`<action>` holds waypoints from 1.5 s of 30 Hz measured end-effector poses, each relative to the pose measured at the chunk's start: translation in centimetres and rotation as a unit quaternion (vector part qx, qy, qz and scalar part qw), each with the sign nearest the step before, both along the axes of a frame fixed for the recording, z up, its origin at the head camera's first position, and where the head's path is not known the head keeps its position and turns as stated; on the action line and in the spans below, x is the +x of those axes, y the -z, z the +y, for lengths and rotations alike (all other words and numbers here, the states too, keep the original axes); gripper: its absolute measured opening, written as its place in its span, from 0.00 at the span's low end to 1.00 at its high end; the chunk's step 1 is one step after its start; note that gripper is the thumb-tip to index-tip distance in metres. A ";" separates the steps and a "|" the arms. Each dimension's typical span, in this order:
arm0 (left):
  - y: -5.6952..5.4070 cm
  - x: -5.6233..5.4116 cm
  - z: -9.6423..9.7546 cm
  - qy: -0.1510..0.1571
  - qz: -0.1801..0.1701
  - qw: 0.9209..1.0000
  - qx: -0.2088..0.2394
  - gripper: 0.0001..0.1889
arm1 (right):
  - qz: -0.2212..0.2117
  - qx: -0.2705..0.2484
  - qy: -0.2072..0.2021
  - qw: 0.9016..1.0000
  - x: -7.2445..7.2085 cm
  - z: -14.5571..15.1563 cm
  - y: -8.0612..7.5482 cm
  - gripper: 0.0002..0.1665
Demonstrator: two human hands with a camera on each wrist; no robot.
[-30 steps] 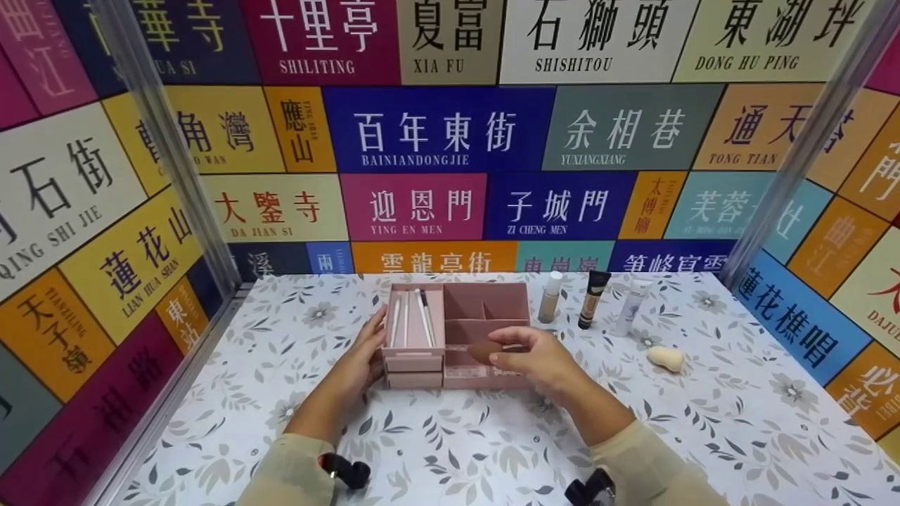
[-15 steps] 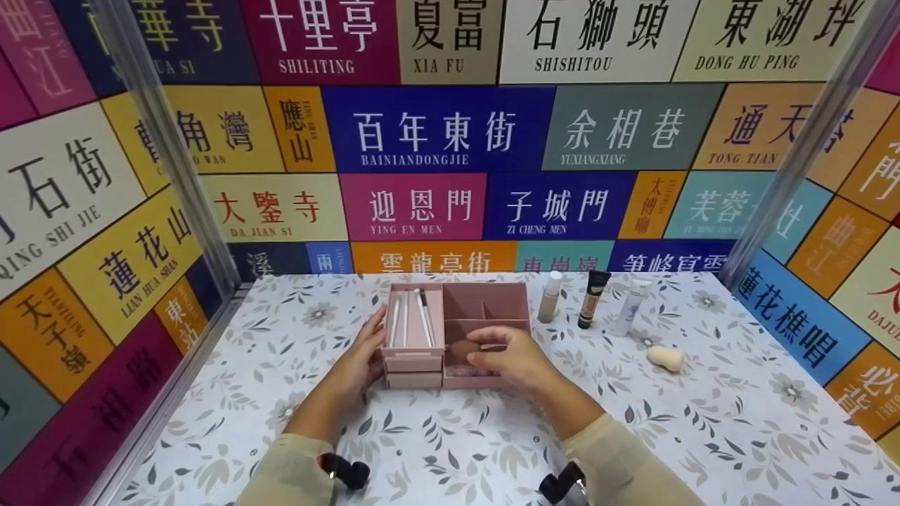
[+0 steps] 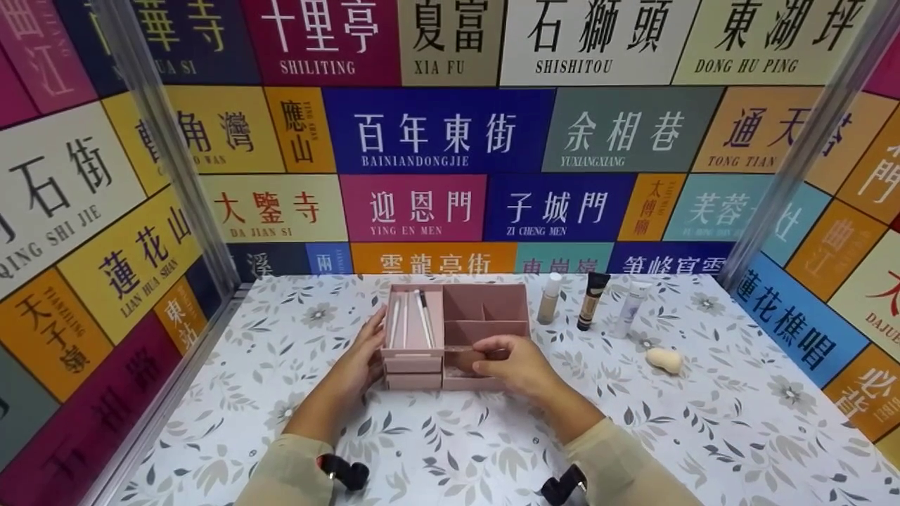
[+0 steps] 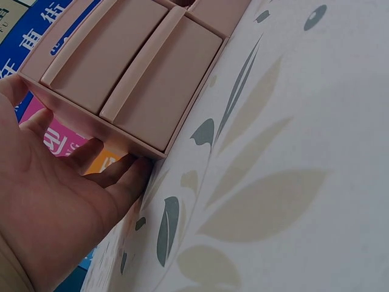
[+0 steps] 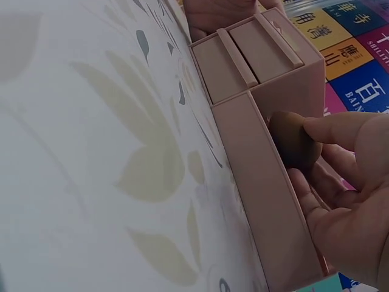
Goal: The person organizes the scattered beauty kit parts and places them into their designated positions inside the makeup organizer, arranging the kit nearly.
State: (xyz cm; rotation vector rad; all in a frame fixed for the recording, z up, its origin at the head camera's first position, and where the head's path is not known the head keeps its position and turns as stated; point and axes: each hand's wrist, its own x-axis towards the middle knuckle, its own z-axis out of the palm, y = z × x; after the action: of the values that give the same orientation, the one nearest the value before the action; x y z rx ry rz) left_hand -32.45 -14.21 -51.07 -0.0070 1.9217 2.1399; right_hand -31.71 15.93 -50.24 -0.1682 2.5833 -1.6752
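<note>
A pink desk organizer [image 3: 485,383] stands on the table, with two small drawers [image 4: 161,73] at its left front. The fingers of my left hand [image 3: 358,358] rest against its left side. My right hand [image 3: 517,365] pinches a brown egg-shaped makeup sponge [image 5: 292,140] between thumb and fingers. The sponge is held low inside the front right compartment, just behind the front wall, which partly hides it in the right wrist view. Several slim makeup brushes [image 3: 422,316] lie in the tray above the drawers.
Right of the organizer stand a beige bottle [image 3: 549,302] with a white cap, a black-and-tan tube [image 3: 592,302] and a white tube [image 3: 631,309]. A cream gourd-shaped makeup sponge [image 3: 664,360] lies nearer. Panels printed with place names [image 3: 436,130] enclose the floral-covered table [image 3: 457,450].
My right hand has moved left and slightly down with the brown makeup sponge, lowering it into the front right compartment. The left hand stays at the organizer's side.
</note>
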 end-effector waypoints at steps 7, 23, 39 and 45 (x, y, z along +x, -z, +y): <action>0.1 -0.1 0.0 0.002 0.000 1.000 0.000 0.31 | 0.023 0.028 -0.011 0.999 0.1 -0.1 0.6 0.17; 0.4 0.1 -0.2 0.015 0.019 1.000 0.009 0.31 | 0.055 0.078 -0.042 0.995 0.5 -0.1 0.7 0.16; 0.3 0.0 -0.2 0.005 0.004 1.000 -0.006 0.30 | 0.045 0.058 -0.044 0.996 0.6 -0.1 0.6 0.12; 0.2 0.2 -0.2 0.008 0.005 1.000 -0.008 0.30 | 0.054 0.050 -0.035 0.997 0.4 0.2 0.2 0.12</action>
State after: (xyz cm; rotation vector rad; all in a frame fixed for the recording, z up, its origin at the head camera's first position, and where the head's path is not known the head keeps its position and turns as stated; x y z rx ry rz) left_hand -32.29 -14.45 -51.28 0.0159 1.9371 2.1180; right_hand -31.27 16.11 -50.44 -0.3503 2.6963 -1.5516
